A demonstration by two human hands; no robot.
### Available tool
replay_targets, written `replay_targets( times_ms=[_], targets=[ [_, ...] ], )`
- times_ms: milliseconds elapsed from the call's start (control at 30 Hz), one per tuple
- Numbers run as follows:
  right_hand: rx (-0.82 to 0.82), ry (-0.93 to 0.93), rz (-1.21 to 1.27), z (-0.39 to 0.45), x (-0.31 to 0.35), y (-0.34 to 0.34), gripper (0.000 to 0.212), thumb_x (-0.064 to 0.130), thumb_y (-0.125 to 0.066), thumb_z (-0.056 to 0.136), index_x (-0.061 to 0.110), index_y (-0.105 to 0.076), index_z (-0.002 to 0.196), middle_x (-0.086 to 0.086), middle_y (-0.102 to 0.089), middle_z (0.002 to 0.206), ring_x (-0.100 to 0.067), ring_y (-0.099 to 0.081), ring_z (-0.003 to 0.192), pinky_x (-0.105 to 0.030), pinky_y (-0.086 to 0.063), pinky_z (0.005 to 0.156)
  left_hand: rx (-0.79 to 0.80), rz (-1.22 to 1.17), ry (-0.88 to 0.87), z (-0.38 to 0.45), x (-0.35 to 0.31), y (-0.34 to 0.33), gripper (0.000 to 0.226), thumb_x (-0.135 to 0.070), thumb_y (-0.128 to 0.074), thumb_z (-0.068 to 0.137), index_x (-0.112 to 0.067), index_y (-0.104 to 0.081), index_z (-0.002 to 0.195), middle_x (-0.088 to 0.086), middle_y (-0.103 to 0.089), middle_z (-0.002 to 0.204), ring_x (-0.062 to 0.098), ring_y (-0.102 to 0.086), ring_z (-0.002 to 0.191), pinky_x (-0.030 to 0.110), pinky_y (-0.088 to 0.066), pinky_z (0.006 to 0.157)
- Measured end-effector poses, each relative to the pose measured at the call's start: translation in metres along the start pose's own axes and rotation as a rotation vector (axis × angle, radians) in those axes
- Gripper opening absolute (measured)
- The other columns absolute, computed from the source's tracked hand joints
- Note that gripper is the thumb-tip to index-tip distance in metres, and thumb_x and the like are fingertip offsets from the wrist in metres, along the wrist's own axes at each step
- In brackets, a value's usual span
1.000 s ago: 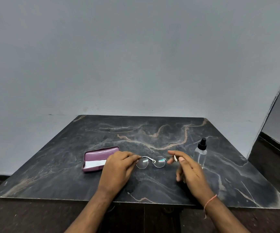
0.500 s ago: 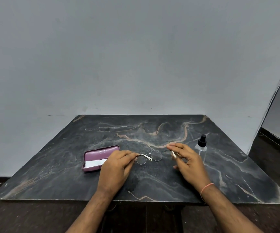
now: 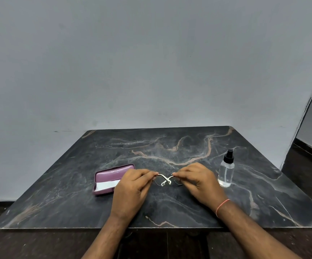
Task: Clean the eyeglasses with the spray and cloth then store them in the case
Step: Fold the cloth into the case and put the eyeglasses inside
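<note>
Thin-rimmed eyeglasses with white temple tips sit low over the middle of the dark marble table, both temples folded and crossing. My left hand pinches the left end of the frame. My right hand pinches the right end. An open purple case lies just left of my left hand, with a white cloth in it. A clear spray bottle with a black nozzle stands upright to the right of my right hand.
A grey wall rises right behind the table. A dark floor shows below the table's front edge and to the far right, where the wall has a corner.
The temples were spread out a second ago; both are now folded across the lenses. My right hand has moved in toward the left, and the two hands are closer together.
</note>
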State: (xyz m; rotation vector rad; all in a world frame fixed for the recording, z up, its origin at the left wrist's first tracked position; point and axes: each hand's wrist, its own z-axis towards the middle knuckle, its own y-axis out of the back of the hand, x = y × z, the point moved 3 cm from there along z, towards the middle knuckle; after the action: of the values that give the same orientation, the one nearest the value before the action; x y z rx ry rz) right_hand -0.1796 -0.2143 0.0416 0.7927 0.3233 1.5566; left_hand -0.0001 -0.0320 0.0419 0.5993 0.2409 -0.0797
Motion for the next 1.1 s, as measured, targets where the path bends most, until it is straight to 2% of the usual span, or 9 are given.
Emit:
replay_targets(
  times_ms=[167,300,400,533,600,700,867,967,1100],
  targets=[
    [0.082,0.008,-0.037,0.006,0.0,-0.012,0.023,0.034,-0.066,0.099,0.037,-0.082,0.115,0.018,-0.069,0.1,-0.007,-0.06,0.094,-0.026,-0.052,0.082,0.01,0.0,-0.019,0.0,-0.001,0.001,0.022,-0.031,-0.066,0.103,-0.024,-0.081,0.117,-0.015,-0.075,0.108,0.01,-0.065,0.094,0.023,-0.052,0.083],
    [0.108,-0.055,-0.052,0.004,0.002,-0.011,0.032,0.032,-0.061,0.095,0.044,-0.081,0.117,0.02,-0.063,0.1,-0.007,-0.058,0.096,-0.035,-0.055,0.079,0.018,0.011,-0.037,0.001,-0.003,0.001,0.024,-0.033,-0.064,0.102,-0.024,-0.081,0.117,-0.014,-0.074,0.108,0.011,-0.064,0.096,0.018,-0.048,0.086],
    [0.138,-0.104,-0.037,0.001,0.0,-0.008,0.04,0.031,-0.055,0.092,0.048,-0.077,0.121,0.022,-0.062,0.1,-0.005,-0.056,0.095,-0.033,-0.053,0.079,0.023,0.009,-0.034,0.001,-0.003,0.001,0.025,-0.033,-0.063,0.103,-0.024,-0.081,0.117,-0.015,-0.074,0.111,0.01,-0.064,0.097,0.018,-0.05,0.087],
    [0.124,-0.165,0.016,-0.004,-0.006,-0.006,0.037,0.022,-0.066,0.091,0.044,-0.081,0.117,0.024,-0.065,0.098,0.0,-0.054,0.094,-0.013,-0.043,0.083,0.037,0.016,-0.057,0.0,-0.001,-0.002,0.02,-0.024,-0.073,0.101,-0.024,-0.081,0.119,-0.016,-0.075,0.114,0.012,-0.068,0.099,0.022,-0.054,0.085],
    [0.113,-0.184,0.046,-0.004,-0.006,-0.004,0.028,0.023,-0.075,0.092,0.04,-0.082,0.114,0.028,-0.068,0.098,0.003,-0.055,0.097,-0.006,-0.039,0.085,0.05,0.014,-0.08,-0.001,-0.001,-0.005,0.026,-0.019,-0.079,0.097,-0.025,-0.08,0.122,-0.015,-0.074,0.113,0.012,-0.067,0.098,0.023,-0.054,0.084],
    [0.107,-0.203,0.079,-0.004,-0.004,0.0,0.021,0.026,-0.082,0.091,0.037,-0.082,0.109,0.029,-0.073,0.098,0.002,-0.06,0.1,-0.008,-0.042,0.087,0.106,-0.007,-0.15,0.0,-0.003,-0.008,0.031,-0.024,-0.071,0.102,-0.032,-0.075,0.132,-0.014,-0.07,0.111,0.012,-0.062,0.096,0.024,-0.052,0.083],
    [0.101,-0.266,0.139,-0.004,-0.003,0.001,0.025,0.029,-0.088,0.087,0.039,-0.082,0.108,0.028,-0.074,0.096,-0.007,-0.066,0.101,-0.02,-0.053,0.086,0.185,-0.014,-0.213,-0.001,-0.001,-0.014,0.031,-0.033,-0.067,0.105,-0.041,-0.073,0.135,-0.015,-0.067,0.108,0.011,-0.058,0.095,0.027,-0.051,0.077],
    [0.103,-0.296,0.148,-0.007,-0.005,0.001,0.031,0.036,-0.09,0.084,0.046,-0.079,0.111,0.02,-0.073,0.091,-0.006,-0.069,0.094,-0.021,-0.055,0.082,0.198,-0.036,-0.208,-0.001,0.0,-0.014,0.031,-0.035,-0.063,0.105,-0.044,-0.072,0.134,-0.016,-0.067,0.105,0.011,-0.057,0.093,0.025,-0.049,0.076],
    [0.114,-0.309,0.133,-0.007,-0.004,0.0,0.03,0.038,-0.092,0.081,0.047,-0.08,0.107,0.016,-0.069,0.083,-0.007,-0.067,0.085,-0.015,-0.048,0.073,0.226,-0.049,-0.211,-0.002,-0.001,-0.015,0.031,-0.034,-0.061,0.105,-0.043,-0.074,0.132,-0.015,-0.067,0.104,0.011,-0.056,0.092,0.021,-0.046,0.077]
  ],
)
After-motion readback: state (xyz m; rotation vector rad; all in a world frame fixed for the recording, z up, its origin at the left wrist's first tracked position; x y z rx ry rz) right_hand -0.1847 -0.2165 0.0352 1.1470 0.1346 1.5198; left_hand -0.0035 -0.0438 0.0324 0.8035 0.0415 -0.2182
